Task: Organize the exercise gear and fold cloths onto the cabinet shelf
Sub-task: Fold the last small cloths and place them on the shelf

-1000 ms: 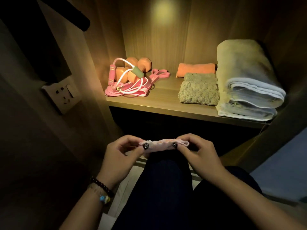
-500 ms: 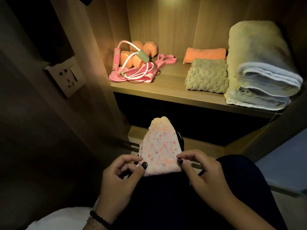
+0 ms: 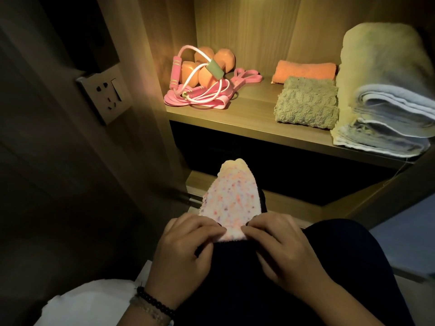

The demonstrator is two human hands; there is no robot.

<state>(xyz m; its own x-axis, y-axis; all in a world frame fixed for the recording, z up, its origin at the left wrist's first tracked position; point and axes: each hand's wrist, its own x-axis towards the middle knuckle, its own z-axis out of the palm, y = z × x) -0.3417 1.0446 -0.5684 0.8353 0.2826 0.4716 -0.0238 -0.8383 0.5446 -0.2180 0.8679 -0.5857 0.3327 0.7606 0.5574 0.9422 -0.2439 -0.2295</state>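
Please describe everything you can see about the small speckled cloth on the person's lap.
The speckled cloth is small, fuzzy and pale pink-white, flecked with orange and purple. It lies spread on the person's dark-clad knee, tapering to a rounded far tip that points toward the cabinet shelf. The left hand and right hand pinch its near edge at both corners, fingers curled over it.

Fuzzy speckled knit cloth (image 3: 231, 203), matt wood-grain shelf (image 3: 249, 118), nubbly green towel (image 3: 306, 103)

Exercise gear (image 3: 200, 83) at shelf (image 3: 247, 123) left; two small cloths (image 3: 306, 102) centre; folded towels (image 3: 386, 90) right; speckled cloth (image 3: 231, 203) on lap below.
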